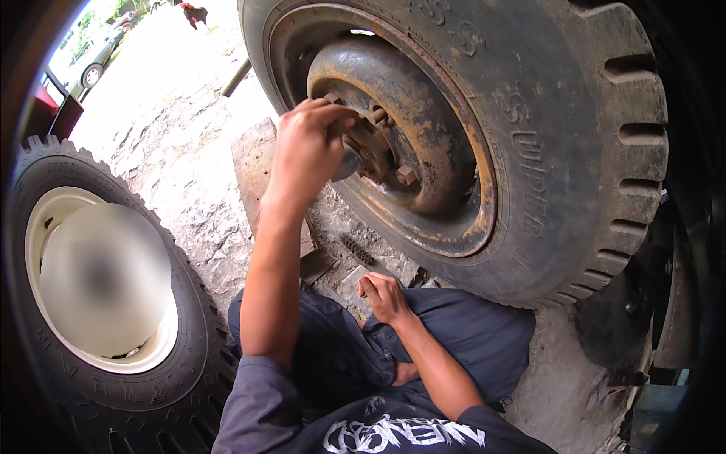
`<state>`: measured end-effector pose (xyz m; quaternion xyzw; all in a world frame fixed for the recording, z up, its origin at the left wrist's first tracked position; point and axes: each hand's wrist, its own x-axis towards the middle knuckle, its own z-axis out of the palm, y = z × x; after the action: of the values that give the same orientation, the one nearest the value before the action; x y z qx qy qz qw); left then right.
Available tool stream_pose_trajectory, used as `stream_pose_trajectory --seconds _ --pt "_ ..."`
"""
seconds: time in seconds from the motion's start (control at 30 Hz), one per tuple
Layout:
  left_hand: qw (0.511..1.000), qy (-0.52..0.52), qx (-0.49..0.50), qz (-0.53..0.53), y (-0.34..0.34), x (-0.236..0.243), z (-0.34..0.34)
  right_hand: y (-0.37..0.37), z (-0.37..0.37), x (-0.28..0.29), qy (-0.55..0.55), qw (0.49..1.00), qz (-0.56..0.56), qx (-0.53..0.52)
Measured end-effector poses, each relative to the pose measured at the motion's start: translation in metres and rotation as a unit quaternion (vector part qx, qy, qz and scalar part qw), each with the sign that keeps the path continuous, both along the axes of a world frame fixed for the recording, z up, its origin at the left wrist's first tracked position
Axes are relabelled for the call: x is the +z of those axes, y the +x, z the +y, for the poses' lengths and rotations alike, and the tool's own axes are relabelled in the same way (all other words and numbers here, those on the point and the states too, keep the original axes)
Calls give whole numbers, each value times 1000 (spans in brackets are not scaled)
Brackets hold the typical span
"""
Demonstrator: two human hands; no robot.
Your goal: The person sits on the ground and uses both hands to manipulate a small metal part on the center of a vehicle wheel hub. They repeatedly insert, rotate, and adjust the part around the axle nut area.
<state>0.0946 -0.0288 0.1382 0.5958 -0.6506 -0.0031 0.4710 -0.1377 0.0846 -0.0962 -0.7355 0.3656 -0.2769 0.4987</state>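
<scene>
A large mounted wheel with a rusty brown rim (435,163) and a thick black tyre (529,151) fills the upper right. My left hand (311,144) reaches up to its hub, fingers curled together beside the wheel studs. Whatever they grip is hidden by the hand. Below them on the hub a square rusty nut (407,175) shows, and a stud (380,116) sticks out near my fingertips. My right hand (384,297) rests by my bent leg, fingers folded in, with the inside of the fist out of sight.
To my left lies another tyre (170,371) with a cream rim (168,333), its centre covered by a blurred patch. A flat board (255,163) and a dark, bristly strip (355,248) are on the rough ground. A chicken (193,14) and a parked car (94,64) are farther off.
</scene>
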Motion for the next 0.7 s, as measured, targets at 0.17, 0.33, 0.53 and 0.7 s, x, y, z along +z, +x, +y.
stream_pose_trajectory --seconds 0.17,0.33,0.53,0.7 --pt "999 6 20 -42 -3 3 3 -3 1 2 1 1000 4 -7" --pt "999 4 32 20 5 -6 -8 2 -2 -4 -9 1000 11 6" --pt "1000 -1 21 -9 3 -5 -3 -1 -2 -7 -14 999 34 10" --pt "1000 -1 25 4 1 -4 4 -1 2 0 13 1000 6 -1"
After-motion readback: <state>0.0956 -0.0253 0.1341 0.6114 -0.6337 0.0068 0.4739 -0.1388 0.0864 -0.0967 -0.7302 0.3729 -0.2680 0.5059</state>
